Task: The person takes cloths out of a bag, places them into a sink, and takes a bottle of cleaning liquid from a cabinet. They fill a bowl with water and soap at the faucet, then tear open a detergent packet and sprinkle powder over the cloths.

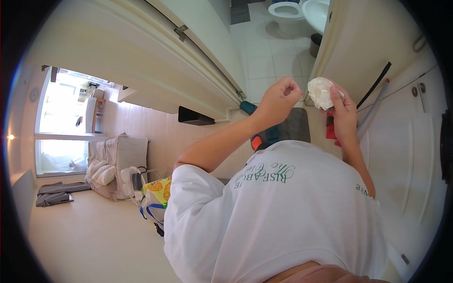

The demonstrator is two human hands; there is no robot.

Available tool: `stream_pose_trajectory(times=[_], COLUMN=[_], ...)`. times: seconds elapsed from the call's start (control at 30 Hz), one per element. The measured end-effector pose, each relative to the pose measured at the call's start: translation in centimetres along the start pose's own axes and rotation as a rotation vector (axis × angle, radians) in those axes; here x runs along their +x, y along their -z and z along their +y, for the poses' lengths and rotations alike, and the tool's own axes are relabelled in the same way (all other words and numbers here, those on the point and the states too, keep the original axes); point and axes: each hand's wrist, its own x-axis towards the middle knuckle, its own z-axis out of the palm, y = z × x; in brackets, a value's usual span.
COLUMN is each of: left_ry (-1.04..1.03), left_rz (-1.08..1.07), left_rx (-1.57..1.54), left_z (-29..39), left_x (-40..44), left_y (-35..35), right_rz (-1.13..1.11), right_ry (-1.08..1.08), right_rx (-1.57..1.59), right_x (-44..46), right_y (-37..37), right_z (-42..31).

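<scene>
- The crumpled white bundle (320, 93) is in the right hand (343, 109), held up in front of the person's white shirt (283, 212).
- The right hand is closed around the bundle's right side, with its thumb pressed on the near face. Most of the bundle sticks out past the thumb, toward the left hand (284, 94).
- The left hand is just beside the bundle, at nearly the same height in the view, and a narrow gap shows between them.
- The left hand's fingers are curled inward and closed. Whether they pinch something small, I cannot tell.
- The bundle touches only the right hand. Its surface is pale, folded and uneven; whether it is plastic or paper is unclear.
- Below the two hands in the view, a grey mat (298, 123) lies on the floor, partly covered by the shirt and the left arm.
- A red item (331, 128) shows behind the right forearm, too hidden to identify.
- To the right of the right hand, a black pole (374, 85) and a grey pole (374, 111) slant near the white doors (406, 146).
- Beyond the hands, through a doorway, are a toilet (287, 21), a basin (317, 14) and a dark bin (315, 45).
</scene>
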Motion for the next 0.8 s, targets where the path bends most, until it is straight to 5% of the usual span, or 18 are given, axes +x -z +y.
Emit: stream_pose_trajectory(times=[0.07,0.17,0.37,0.47,0.8], left_ry=[-0.140,-0.366,-0.122,-0.070,0.130], left_rz=[0.092,0.248,-0.088,-0.109,-0.198], left_rx=[-0.163,0.185,0.088,-0.231,-0.379], left_z=[-1.7,1.1,0.4,-0.4,1.6], left_x=[0.7,-0.2,0.7,0.9,0.7], left_y=[-0.6,-1.7,-0.2,-0.4,-1.4], right_rz=[-0.030,-0.117,-0.148,-0.186,-0.204], right_ry=[0.005,0.052,0.073,-0.041,0.112], right_rx=[-0.011,-0.017,-0.061,-0.010,-0.098], right_x=[0.2,0.5,0.2,0.3,0.5], right_y=[0.5,0.6,0.1,0.4,-0.4], right_z=[0.1,1.2,0.4,-0.3,-0.5])
